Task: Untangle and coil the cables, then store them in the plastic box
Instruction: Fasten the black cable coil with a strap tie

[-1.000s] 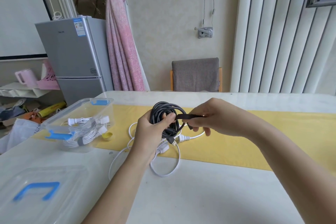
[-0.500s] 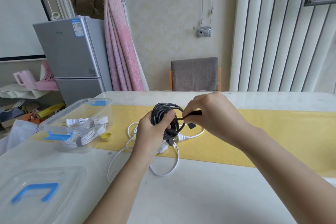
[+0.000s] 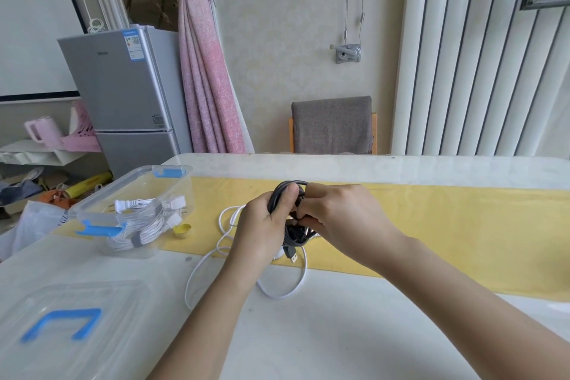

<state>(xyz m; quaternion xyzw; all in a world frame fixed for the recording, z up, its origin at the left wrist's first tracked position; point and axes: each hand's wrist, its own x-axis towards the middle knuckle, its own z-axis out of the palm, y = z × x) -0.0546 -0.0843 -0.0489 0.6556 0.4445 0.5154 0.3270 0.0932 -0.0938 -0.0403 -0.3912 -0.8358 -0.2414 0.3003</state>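
The left hand (image 3: 262,225) grips the black cable coil (image 3: 282,194), thumb pressed over its top. The right hand (image 3: 342,219) curls in beside it, fingertips pinching the bundle's middle. The dark, tightly wound coil stands upright over the yellow runner (image 3: 462,225), long axis near vertical, its USB plug (image 3: 291,253) pointing down. A loose white cable (image 3: 290,295) lies beneath, and the plastic box (image 3: 185,191) sits to the left.

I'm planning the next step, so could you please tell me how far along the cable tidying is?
Done: a bundled white cable lies in the plastic box. In hand: left hand and right hand grip the coiled black cable. Remaining: the loose white cable on the table.
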